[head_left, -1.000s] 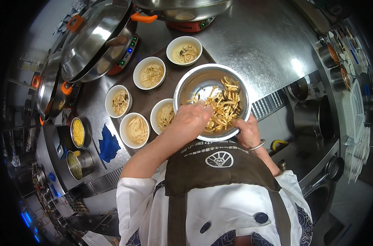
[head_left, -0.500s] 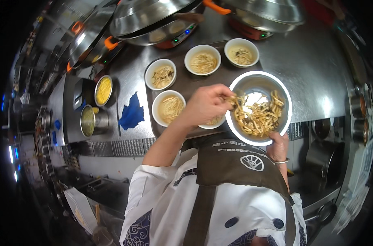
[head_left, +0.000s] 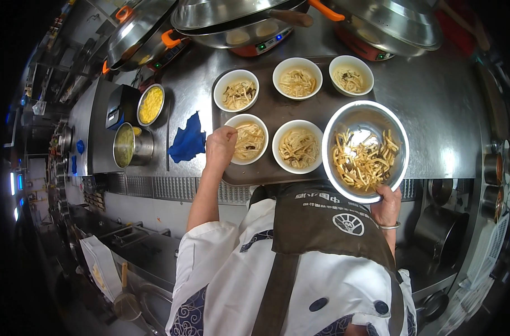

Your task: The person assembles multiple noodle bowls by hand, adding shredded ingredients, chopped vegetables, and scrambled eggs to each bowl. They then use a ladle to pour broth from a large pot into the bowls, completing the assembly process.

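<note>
My left hand (head_left: pixel 220 147) hovers at the left rim of the near-left white bowl (head_left: pixel 249 140), fingertips pinched together; whatever they hold, if anything, is too small to make out. That bowl contains pale shredded strips with darker pieces on top. My right hand (head_left: pixel 386 204) grips the near rim of a steel mixing bowl (head_left: pixel 398 120), tilted toward me above the tray's right end. Inside it lie brown-yellow cooked strips (head_left: pixel 358 168). Beside it stands another white bowl of strips (head_left: pixel 297 147), and more white bowls (head_left: pixel 297 78) line the far side of the brown tray (head_left: pixel 266 109).
A blue cloth (head_left: pixel 188 139) lies left of the tray. Farther left are a steel bowl of yellow food (head_left: pixel 151 105), a steel pot (head_left: pixel 143 147) and a dark box-shaped device (head_left: pixel 120 106). Lidded woks (head_left: pixel 232 33) with orange handles stand on burners along the back.
My left hand has moved left from the mixing bowl to the near-left white bowl, uncovering the near-middle one. The mixing bowl stays in my right hand; the view has shifted slightly.
</note>
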The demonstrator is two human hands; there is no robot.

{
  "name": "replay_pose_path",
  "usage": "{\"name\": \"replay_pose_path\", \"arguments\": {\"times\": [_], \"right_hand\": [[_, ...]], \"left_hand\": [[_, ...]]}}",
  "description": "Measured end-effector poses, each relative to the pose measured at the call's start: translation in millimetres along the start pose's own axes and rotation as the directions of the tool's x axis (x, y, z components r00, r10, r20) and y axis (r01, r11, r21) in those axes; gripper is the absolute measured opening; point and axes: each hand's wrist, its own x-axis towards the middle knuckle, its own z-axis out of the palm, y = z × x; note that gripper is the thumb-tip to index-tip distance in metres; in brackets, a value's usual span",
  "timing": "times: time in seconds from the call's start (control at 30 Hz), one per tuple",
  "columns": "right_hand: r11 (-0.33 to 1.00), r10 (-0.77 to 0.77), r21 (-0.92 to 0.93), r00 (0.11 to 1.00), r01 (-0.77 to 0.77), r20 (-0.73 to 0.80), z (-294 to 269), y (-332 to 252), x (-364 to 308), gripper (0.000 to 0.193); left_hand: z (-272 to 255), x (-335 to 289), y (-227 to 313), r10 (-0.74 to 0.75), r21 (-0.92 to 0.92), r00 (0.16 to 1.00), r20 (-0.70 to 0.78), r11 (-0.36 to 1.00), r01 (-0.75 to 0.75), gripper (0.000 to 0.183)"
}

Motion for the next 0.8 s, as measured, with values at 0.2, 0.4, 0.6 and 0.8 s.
{"name": "replay_pose_path", "arguments": {"times": [0.2, 0.4, 0.6, 0.8], "right_hand": [[0.999, -0.032, -0.01, 0.999, 0.032, -0.006, -3, 6, 2, 0.042], [0.999, -0.011, -0.047, 0.999, 0.012, 0.035, 7, 8, 2, 0.042], [0.998, -0.033, -0.056, 0.997, 0.036, 0.066, 16, 8, -2, 0.032], [0.996, -0.034, -0.087, 0.999, 0.036, 0.018, 11, 8, -4, 0.032]], "left_hand": [[8, -1, 5, 0.287, 0.109, 0.955, -0.079, 0.954, -0.278, 0.011], [13, -39, 138, 0.526, -0.313, 0.832, 0.176, 0.831, -0.459, 0.013], [49, -45, 187, 0.691, -0.159, 0.53, 0.491, 0.67, -0.725, 0.023], [57, -41, 192, 0.558, 0.061, 0.53, 0.639, 0.65, -0.757, 0.013]]}}
